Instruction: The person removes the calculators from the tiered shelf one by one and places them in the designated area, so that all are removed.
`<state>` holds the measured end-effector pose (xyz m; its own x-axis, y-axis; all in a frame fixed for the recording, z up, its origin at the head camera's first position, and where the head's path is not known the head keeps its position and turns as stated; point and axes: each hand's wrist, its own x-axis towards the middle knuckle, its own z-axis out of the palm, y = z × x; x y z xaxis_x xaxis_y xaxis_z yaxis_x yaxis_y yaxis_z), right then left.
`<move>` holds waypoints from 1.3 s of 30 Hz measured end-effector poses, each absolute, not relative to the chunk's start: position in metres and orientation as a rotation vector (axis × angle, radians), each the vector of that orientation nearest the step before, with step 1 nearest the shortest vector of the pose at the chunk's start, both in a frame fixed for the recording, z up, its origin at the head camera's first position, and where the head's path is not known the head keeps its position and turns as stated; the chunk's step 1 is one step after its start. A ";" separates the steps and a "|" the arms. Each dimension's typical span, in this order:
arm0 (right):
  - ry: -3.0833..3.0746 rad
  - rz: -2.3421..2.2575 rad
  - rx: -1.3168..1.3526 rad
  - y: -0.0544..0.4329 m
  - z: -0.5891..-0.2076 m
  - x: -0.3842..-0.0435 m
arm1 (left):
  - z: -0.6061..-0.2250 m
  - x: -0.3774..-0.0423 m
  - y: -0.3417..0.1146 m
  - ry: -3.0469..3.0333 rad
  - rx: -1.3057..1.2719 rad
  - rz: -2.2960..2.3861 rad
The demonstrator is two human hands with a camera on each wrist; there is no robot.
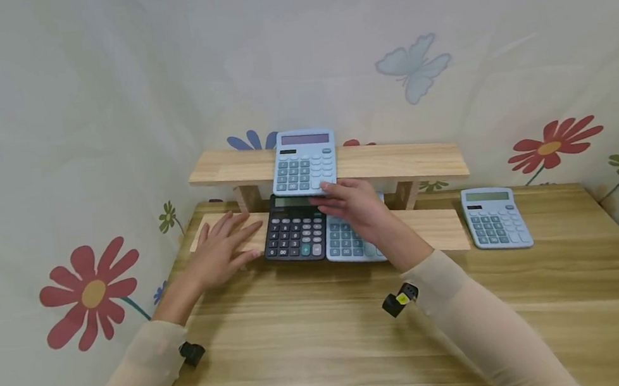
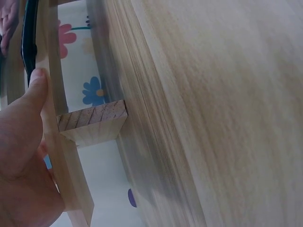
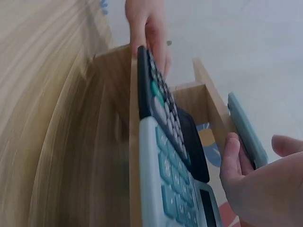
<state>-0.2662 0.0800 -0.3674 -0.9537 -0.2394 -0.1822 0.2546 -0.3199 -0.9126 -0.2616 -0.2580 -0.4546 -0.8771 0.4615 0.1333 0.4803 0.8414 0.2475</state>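
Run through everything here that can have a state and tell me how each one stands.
Upper blue calculator: face up over the top shelf, resting or lifted unclear
Black calculator: face up on the lower shelf
Lower blue calculator: face up beside it, partly hidden
Far right blue calculator: face up on the table, untouched
Left hand: fingers spread, thumb by the black calculator
Right hand: holding the upper blue calculator's lower right corner

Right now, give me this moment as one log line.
left hand: spread at lower shelf, beside black calculator | right hand: grips upper blue calculator by lower edge | rightmost blue calculator: on table
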 end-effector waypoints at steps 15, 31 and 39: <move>1.540 -2.381 0.042 0.083 -0.368 -0.266 | -0.452 -0.264 -0.258 -2.914 -0.777 -0.432; 1.568 -2.330 -0.134 0.078 -0.378 -0.264 | -0.454 -0.258 -0.260 -2.943 -0.756 -0.438; 1.554 -2.343 -0.212 0.080 -0.381 -0.264 | -0.455 -0.259 -0.259 -2.933 -0.762 -0.429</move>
